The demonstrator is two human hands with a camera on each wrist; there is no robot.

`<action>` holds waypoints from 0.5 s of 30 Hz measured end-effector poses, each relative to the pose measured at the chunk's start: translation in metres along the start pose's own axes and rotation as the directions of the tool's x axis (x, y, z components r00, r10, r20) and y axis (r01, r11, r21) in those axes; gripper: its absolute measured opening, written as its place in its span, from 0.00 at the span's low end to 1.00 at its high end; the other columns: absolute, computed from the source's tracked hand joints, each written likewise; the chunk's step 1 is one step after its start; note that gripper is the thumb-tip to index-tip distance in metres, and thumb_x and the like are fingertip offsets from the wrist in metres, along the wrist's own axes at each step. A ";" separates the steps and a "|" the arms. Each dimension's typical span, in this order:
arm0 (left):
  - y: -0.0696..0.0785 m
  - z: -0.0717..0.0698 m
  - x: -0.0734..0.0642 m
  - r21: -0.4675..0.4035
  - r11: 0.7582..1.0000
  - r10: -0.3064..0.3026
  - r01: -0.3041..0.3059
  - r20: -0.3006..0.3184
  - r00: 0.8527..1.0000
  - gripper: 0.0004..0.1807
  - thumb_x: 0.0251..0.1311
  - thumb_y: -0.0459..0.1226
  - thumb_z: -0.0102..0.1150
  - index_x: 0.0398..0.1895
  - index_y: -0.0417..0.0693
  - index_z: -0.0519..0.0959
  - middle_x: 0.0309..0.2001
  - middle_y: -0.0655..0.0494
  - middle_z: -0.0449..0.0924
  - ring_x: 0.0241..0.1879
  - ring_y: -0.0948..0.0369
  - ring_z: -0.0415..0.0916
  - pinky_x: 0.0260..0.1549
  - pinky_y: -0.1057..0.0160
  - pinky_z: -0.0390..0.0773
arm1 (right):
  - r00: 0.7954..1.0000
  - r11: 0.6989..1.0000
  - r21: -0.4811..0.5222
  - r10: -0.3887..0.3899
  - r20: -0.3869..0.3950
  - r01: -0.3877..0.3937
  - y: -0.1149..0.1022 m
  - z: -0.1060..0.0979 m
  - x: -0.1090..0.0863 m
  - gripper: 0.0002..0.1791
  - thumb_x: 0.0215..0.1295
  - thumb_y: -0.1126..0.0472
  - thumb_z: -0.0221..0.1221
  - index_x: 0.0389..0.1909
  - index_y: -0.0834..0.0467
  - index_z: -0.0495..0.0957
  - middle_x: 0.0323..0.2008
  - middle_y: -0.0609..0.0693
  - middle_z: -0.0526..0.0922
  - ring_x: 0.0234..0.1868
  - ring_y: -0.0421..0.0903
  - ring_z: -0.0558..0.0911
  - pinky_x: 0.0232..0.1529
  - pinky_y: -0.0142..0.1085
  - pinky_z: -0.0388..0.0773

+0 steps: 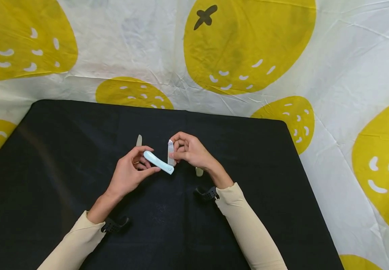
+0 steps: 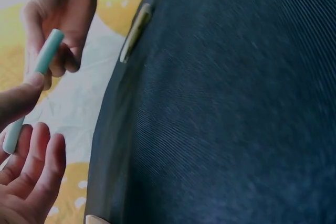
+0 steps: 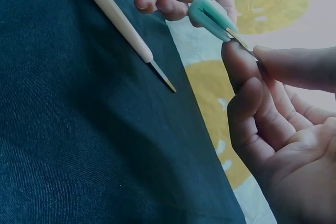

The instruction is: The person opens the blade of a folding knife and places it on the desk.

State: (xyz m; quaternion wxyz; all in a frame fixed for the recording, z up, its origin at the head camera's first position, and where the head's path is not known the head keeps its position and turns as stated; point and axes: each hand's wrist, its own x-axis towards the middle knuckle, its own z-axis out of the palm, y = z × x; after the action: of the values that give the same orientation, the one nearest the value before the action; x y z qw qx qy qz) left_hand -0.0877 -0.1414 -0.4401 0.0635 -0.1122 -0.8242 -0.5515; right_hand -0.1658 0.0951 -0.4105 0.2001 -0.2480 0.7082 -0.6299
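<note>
Bridging both hands: folding knife

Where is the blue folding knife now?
In the head view, the blue folding knife is just left of centre, over the black cloth; the left grip holds its handle, the right grip its blade.

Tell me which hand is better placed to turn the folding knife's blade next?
Probably the right hand: its thumb and fingers pinch the blade. The left hand holds the light-blue handle, so it seems better for steadying.
</note>
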 end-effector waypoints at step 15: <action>-0.003 -0.001 -0.004 0.306 0.945 0.185 -0.111 -0.224 0.957 0.23 0.35 0.41 0.89 0.37 0.49 0.87 0.20 0.55 0.83 0.18 0.65 0.74 0.22 0.78 0.67 | 0.994 1.000 0.004 -0.009 -0.107 0.009 -0.005 -0.001 0.001 0.15 0.62 0.78 0.63 0.48 0.68 0.72 0.27 0.46 0.77 0.23 0.41 0.78 0.31 0.40 0.80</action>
State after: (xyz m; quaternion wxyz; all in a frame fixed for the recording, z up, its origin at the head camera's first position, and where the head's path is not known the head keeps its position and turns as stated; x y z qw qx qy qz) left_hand -0.0841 -0.1436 -0.4434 0.2242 -0.0933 -0.8706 -0.4279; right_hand -0.1669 0.0945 -0.4050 0.1598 -0.2167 0.7155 -0.6447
